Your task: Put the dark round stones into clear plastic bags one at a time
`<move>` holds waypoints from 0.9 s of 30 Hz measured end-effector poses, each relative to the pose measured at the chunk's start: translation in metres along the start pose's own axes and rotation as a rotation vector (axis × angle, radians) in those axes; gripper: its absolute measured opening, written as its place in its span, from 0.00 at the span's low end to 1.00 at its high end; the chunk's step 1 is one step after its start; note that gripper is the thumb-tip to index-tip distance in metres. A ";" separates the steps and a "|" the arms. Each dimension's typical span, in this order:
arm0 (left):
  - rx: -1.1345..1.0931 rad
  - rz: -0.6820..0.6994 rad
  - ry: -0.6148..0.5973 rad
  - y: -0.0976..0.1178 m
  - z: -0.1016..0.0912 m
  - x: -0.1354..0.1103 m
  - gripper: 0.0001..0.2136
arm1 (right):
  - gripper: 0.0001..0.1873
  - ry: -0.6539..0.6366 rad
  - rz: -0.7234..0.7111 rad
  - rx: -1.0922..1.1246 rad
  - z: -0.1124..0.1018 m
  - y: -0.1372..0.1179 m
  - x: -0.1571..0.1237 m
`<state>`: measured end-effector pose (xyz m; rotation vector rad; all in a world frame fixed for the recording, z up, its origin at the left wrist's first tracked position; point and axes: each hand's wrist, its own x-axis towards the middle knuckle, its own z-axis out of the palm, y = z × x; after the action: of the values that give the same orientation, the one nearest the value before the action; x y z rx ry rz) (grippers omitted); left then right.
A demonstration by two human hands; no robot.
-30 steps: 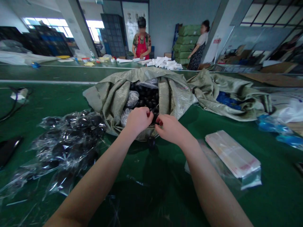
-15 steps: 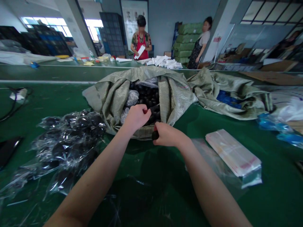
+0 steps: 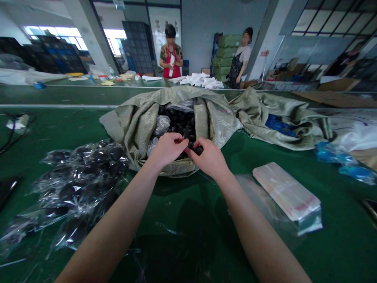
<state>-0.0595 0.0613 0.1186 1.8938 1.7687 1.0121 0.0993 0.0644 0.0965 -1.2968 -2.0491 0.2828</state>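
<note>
My left hand (image 3: 170,148) is closed over the front of a woven sack (image 3: 141,125), its thumb and fingers pinching a thin, dark, pointed piece (image 3: 186,132). Close beside it, my right hand (image 3: 209,158) is closed round a small black piece with a rounded end (image 3: 199,150). The fingertips of both hands almost meet, and I cannot tell whether the two dark parts are joined. Behind them, the open sack holds many shiny black rounded pieces (image 3: 176,118) and some crumpled clear plastic (image 3: 161,125).
Left of the sack lies a heap of black pieces in clear bags (image 3: 85,173). A stack of flat clear bags (image 3: 288,192) is at right on the green table (image 3: 176,243). A second sack (image 3: 306,129) holds blue plastic. Across the table, a person (image 3: 171,55) handles white items; another person (image 3: 240,59) stands further right.
My right hand has risen from the sack's front edge to meet my left hand, bringing the rounded black piece up. The dark pointed piece now shows above my left fingers. The view has shifted slightly.
</note>
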 end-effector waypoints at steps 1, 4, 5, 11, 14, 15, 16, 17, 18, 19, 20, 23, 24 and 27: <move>0.003 -0.001 -0.006 0.000 0.000 0.000 0.14 | 0.12 0.010 -0.010 0.002 0.001 0.000 0.000; 0.016 -0.017 -0.020 0.001 -0.002 -0.001 0.13 | 0.13 0.011 -0.035 0.049 0.001 0.003 0.001; 0.021 -0.020 -0.020 0.001 -0.003 -0.001 0.13 | 0.14 0.009 -0.037 0.063 0.001 0.004 0.002; 0.011 0.018 -0.011 -0.003 -0.002 0.001 0.13 | 0.11 0.047 -0.029 0.041 -0.006 0.004 0.003; -0.016 0.042 -0.018 -0.005 -0.001 0.002 0.11 | 0.12 0.040 -0.035 0.010 -0.006 0.003 0.002; -0.019 0.053 -0.024 -0.005 -0.001 0.002 0.11 | 0.12 0.032 -0.037 0.002 -0.006 0.003 0.002; -0.016 0.067 -0.034 -0.006 -0.001 0.002 0.10 | 0.12 0.021 -0.038 -0.004 -0.005 0.003 0.001; -0.010 0.078 -0.045 -0.006 -0.001 0.002 0.10 | 0.12 0.011 -0.039 -0.007 -0.005 0.004 0.001; -0.008 0.088 -0.059 -0.006 -0.001 0.002 0.10 | 0.12 0.004 -0.039 -0.006 -0.004 0.004 0.001; -0.012 0.099 -0.073 -0.007 -0.001 0.002 0.10 | 0.12 0.000 -0.040 -0.001 -0.004 0.005 0.001; -0.023 0.110 -0.087 -0.007 -0.001 0.002 0.10 | 0.12 -0.001 -0.042 0.005 -0.003 0.005 0.002; -0.067 0.137 -0.122 -0.006 0.000 0.001 0.10 | 0.11 0.008 -0.056 0.021 -0.003 0.007 0.002; -0.072 0.143 -0.136 -0.006 0.000 0.000 0.10 | 0.10 0.009 -0.064 0.021 -0.003 0.007 0.002; -0.037 0.111 -0.142 -0.002 -0.001 -0.001 0.10 | 0.09 0.029 -0.078 -0.014 -0.004 0.006 0.001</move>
<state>-0.0616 0.0603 0.1175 2.0063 1.5709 0.9169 0.1055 0.0675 0.0966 -1.2196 -2.0747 0.2133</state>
